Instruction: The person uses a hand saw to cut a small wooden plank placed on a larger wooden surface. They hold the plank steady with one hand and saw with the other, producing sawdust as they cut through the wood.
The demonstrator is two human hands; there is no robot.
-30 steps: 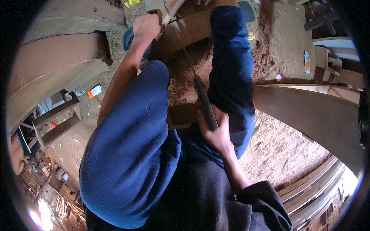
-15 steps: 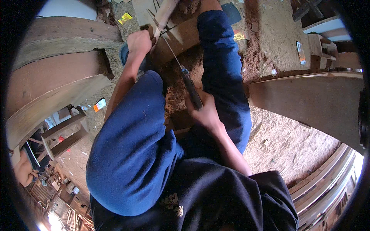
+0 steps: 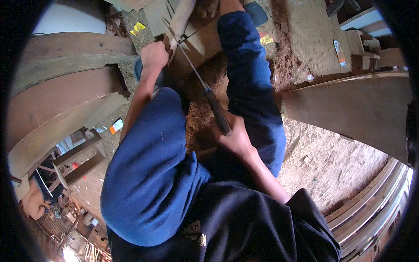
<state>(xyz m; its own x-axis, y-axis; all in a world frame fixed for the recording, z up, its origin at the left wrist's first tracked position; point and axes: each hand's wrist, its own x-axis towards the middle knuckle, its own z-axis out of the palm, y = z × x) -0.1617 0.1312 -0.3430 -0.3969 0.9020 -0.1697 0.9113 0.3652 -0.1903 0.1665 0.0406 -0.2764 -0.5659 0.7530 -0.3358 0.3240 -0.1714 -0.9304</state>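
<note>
My left hand (image 3: pixel 154 58) is closed on a pale round length of wood (image 3: pixel 182 17) at the upper middle, lying over a board (image 3: pixel 154 15). My right hand (image 3: pixel 230 133) grips the dark handle of a saw (image 3: pixel 214 107); its thin blade runs forward and rests across the wood just right of my left hand. A bare foot (image 3: pixel 207 8) is at the top edge beside the wood. A blue container (image 3: pixel 139 68) is partly hidden behind my left hand.
Wooden beams (image 3: pixel 74 78) line the left, and a large panel (image 3: pixel 340 102) stands at the right. Stacked planks (image 3: pixel 362 201) lie lower right. Another person (image 3: pixel 32 198) is at the far lower left. Sawdust and scraps (image 3: pixel 137 28) litter the floor.
My right hand has pushed the saw forward, toward my left hand, since a second ago. The whole view has shifted slightly. My left hand still grips the wood.
</note>
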